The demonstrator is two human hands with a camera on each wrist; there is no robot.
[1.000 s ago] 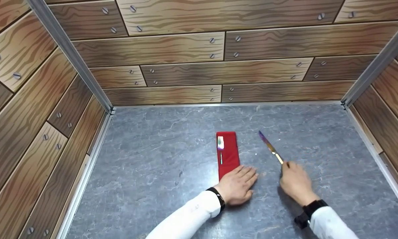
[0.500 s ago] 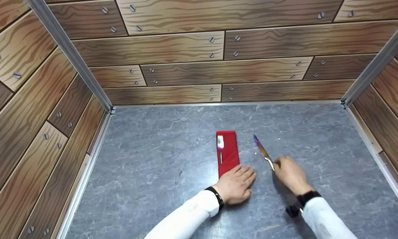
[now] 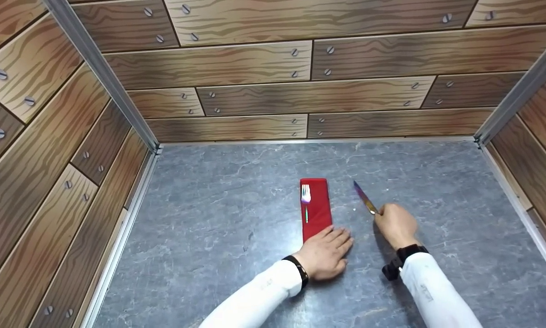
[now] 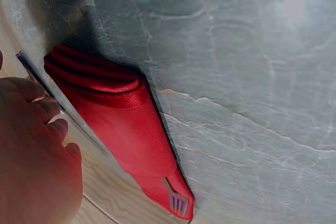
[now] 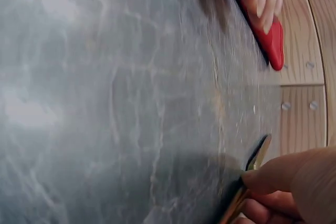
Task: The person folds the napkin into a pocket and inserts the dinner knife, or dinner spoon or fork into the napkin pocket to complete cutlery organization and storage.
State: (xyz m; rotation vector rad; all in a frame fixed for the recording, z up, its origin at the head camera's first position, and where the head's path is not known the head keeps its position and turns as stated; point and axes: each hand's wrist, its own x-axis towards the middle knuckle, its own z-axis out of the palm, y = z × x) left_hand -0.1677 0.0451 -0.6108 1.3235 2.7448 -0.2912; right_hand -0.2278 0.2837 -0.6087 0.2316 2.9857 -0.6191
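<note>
A folded red cloth napkin (image 3: 317, 210) lies lengthwise on the grey surface, and the head of a fork (image 3: 306, 194) shows at its far left end. In the left wrist view, the same fork (image 4: 178, 202) sticks out of a fold in the cloth. Flat over the napkin's near end rests my left hand (image 3: 324, 255), fingers straight and pointing right. To the right, my right hand (image 3: 396, 224) pinches a table knife (image 3: 365, 198) with a purple-gold sheen, its blade pointing away and left. Most of the knife's handle is hidden behind the fingers.
The grey marbled surface (image 3: 209, 205) is bounded by wood-patterned walls at the back (image 3: 254, 98), left and right. Metal edge strips run along the wall bases. A black device is strapped at the right wrist (image 3: 391, 269).
My right hand has moved away from me and a little left, and less of the knife's handle shows now. The left hand and the napkin stay put.
</note>
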